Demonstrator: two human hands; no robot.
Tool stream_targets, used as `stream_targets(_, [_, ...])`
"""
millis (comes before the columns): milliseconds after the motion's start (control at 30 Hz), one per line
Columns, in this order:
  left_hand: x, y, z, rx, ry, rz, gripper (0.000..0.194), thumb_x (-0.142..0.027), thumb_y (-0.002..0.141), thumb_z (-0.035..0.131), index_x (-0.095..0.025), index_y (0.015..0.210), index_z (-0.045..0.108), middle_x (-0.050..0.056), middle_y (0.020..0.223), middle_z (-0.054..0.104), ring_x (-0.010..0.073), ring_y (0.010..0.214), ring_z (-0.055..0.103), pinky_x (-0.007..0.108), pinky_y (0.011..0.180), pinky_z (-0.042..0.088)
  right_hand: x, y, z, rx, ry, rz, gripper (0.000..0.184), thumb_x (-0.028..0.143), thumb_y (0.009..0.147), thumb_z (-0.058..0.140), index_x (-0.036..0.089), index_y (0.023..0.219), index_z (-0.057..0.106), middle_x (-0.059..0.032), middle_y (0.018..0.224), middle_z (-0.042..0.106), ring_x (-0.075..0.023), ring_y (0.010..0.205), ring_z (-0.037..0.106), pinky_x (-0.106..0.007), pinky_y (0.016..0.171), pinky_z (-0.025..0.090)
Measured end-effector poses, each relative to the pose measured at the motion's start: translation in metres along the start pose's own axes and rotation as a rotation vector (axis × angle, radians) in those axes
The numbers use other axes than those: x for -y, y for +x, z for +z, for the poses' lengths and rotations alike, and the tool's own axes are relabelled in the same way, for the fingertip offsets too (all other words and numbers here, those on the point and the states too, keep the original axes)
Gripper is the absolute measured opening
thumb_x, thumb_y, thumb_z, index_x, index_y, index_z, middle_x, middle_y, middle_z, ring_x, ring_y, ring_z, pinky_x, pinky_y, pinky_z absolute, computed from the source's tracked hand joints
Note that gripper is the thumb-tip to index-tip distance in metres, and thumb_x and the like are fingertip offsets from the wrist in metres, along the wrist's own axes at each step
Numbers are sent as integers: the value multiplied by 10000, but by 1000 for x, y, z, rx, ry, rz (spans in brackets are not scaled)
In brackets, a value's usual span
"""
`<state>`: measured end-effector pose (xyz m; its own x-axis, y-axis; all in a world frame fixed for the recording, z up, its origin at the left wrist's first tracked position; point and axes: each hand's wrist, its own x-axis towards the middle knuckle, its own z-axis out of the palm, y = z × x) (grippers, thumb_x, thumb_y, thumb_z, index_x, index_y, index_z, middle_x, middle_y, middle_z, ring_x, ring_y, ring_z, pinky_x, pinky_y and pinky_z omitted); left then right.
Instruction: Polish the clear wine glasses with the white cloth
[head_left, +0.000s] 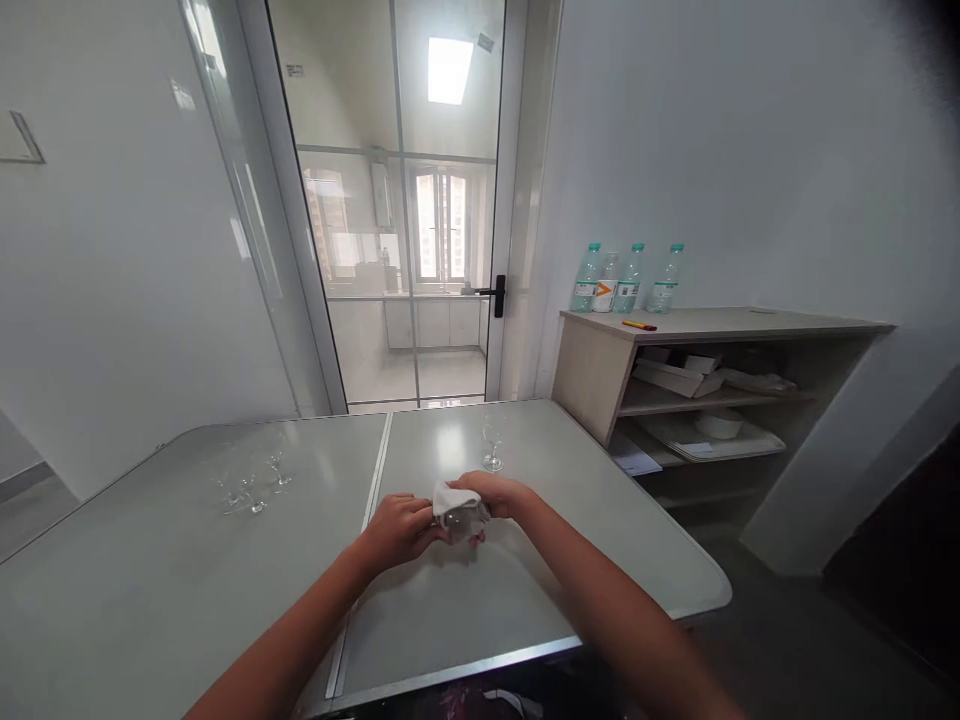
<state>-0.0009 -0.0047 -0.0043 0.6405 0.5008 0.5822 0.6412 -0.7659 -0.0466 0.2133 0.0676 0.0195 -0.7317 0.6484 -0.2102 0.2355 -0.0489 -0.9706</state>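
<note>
Above the middle of the table, my left hand point(401, 525) is closed at one end of a clear glass point(463, 522) that lies sideways. It looks like a stemmed glass, though its stem is hidden by my fingers. My right hand point(496, 494) is closed on a white cloth point(452, 498), which is pressed over the rim and side of the glass. Just beyond my hands, another stemmed glass point(492, 458) stands upright. Farther left are several more clear stemmed glasses point(257, 500) in a loose group, their outlines faint against the table.
The grey table point(187, 580) has a metal seam point(381, 450) across it. At the right stands a wooden shelf unit point(592, 375) with plastic bottles point(628, 283) and an orange pen-like item point(639, 325) on top. A glass door point(450, 240) is behind the table.
</note>
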Motion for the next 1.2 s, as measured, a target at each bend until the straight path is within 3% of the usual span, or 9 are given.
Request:
stream_targets(100, [2,3,1,-49,-138,-300,421,-425,922,632,-181,594,531,-31,540,504,96,499,398,263,542,239,9,1,4,-18,242,-83,456,578,909,569,134,863,663,-93,756,716,-199,643,672,-325,614,563])
stream_targets(200, [1,9,5,-128,-387,-590,483,-442,873,655,-170,524,461,-54,489,390,82,495,336,240,533,230,15,2,11,-134,318,-428,443,536,952,511,137,1049,677,-126,1016,735,-236,925,694,-361,835,556])
stream_targets(367, [6,13,11,-159,-900,-830,403,-391,830,598,-180,513,466,-57,444,387,77,442,333,218,469,230,16,-6,16,-317,-183,-740,346,375,983,487,204,1247,630,-110,1298,660,-275,1206,594,-439,1036,456])
stream_targets(500, [14,11,12,-156,-998,-844,456,-458,813,597,-188,500,405,-62,446,343,66,434,297,214,451,206,17,-12,16,-235,-725,-887,402,131,862,557,227,1246,630,-102,1470,551,-283,1365,485,-489,1169,323])
stream_targets(600, [15,10,13,-154,-1050,-831,507,-518,808,615,-178,502,396,-58,470,346,60,457,298,212,468,208,17,-10,18,-298,-790,-855,496,114,866,539,225,1349,559,-125,1518,483,-269,1374,474,-467,1146,378])
stream_targets(767, [7,10,11,-141,-1120,-835,505,-534,805,646,-178,515,435,-56,451,382,66,416,344,215,441,250,7,1,15,-448,-615,-675,243,366,1006,477,201,1122,613,-103,1041,686,-254,995,667,-407,904,534])
stream_targets(933, [2,11,0,-168,-1104,-787,507,-568,890,607,-145,612,580,-8,517,558,74,413,451,218,463,318,-4,16,8,-512,-137,-409,613,706,992,271,189,924,594,10,637,546,-160,502,571,-306,517,514])
stream_targets(1033, [-1,13,-3,-213,-1076,-753,555,-619,901,596,-141,620,595,-4,480,554,73,402,451,214,470,315,-5,19,4,-507,-180,-541,674,737,976,289,181,907,664,-93,995,668,-211,866,670,-376,819,566])
stream_targets(1200, [-8,15,-2,-207,-1070,-736,578,-647,909,570,-143,630,615,3,462,550,91,416,470,226,494,332,-3,14,-4,-605,-372,-650,619,659,1008,339,198,816,704,-86,1531,444,-296,1371,412,-487,1161,310])
